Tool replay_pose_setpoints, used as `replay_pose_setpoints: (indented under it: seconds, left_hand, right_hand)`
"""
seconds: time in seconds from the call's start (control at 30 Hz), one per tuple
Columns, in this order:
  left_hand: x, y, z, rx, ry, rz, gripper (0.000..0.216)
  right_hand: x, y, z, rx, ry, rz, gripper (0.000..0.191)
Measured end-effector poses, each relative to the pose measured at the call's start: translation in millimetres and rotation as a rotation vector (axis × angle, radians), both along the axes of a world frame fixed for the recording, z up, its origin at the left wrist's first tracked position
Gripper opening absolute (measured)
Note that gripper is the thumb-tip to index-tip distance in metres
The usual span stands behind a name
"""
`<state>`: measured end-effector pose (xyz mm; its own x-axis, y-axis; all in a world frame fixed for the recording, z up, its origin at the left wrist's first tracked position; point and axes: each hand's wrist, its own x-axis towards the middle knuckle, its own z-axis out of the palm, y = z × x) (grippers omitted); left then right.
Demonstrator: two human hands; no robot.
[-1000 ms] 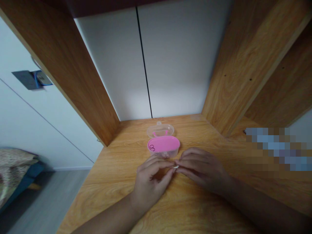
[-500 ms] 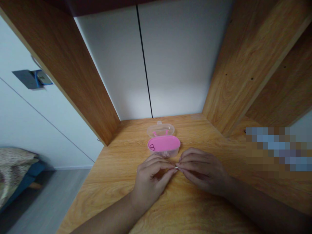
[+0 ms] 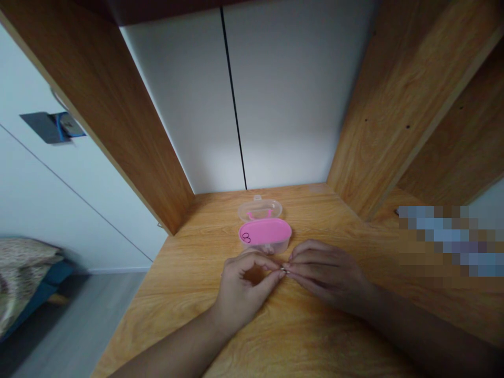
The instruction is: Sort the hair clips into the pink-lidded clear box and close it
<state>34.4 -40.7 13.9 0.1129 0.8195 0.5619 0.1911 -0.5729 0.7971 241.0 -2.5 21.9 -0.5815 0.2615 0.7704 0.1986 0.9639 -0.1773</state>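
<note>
My left hand (image 3: 244, 286) and my right hand (image 3: 328, 273) meet fingertip to fingertip above the wooden desk. Between their pinched fingers is a small pale object (image 3: 284, 270), too small to name. Just beyond my hands stands an oval box (image 3: 265, 232) with a pink inner tray and clear plastic sides. A dark figure-eight outline lies on the left end of the pink tray. The box's clear lid (image 3: 260, 208) is swung open behind it, with a pink handle showing on it. My left fingers partly cover the near side of the box.
The wooden desktop (image 3: 173, 315) runs to wooden side panels, left (image 3: 118, 126) and right (image 3: 378, 136), with a white back panel (image 3: 283, 105) behind. A blurred-out patch (image 3: 452, 236) lies at the right. Patterned cloth (image 3: 27, 273) shows beyond the desk's left edge.
My left thumb and index finger have bowed into a rounder loop, and both hands have shifted the small object slightly. The box and its lid have not moved.
</note>
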Motion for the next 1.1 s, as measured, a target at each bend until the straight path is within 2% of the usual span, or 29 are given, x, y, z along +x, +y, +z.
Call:
replay_pose_setpoints:
  seconds: [0.13,0.33,0.57,0.77,1.0,1.1]
  left_hand:
    - [-1,2,1.6,0.07,0.032,-0.02,0.006]
    - [-6,6,1.0,0.24,0.137,-0.096,0.02]
    - [-9,9,-6.0,0.409,0.222,-0.066,0.03]
    - [-12,6,0.8,0.563,0.347,-0.048,0.036]
    - [-12,3,5.1,0.566,0.393,-0.009,0.032]
    - [-11,4,5.5,0.523,0.369,0.009,0.025]
  right_hand:
    - [0,-1,0.6,-0.033,0.022,-0.01,0.019]
    - [1,1,2.3,-0.048,0.028,-0.028,0.017]
    - [2,1,2.1,-0.069,0.017,-0.021,0.015]
    - [2,2,-0.3,-0.054,0.013,-0.032,0.013]
    - [1,1,1.5,-0.053,-0.003,-0.055,0.011]
    - [1,1,2.0,-0.052,0.007,-0.065,0.018]
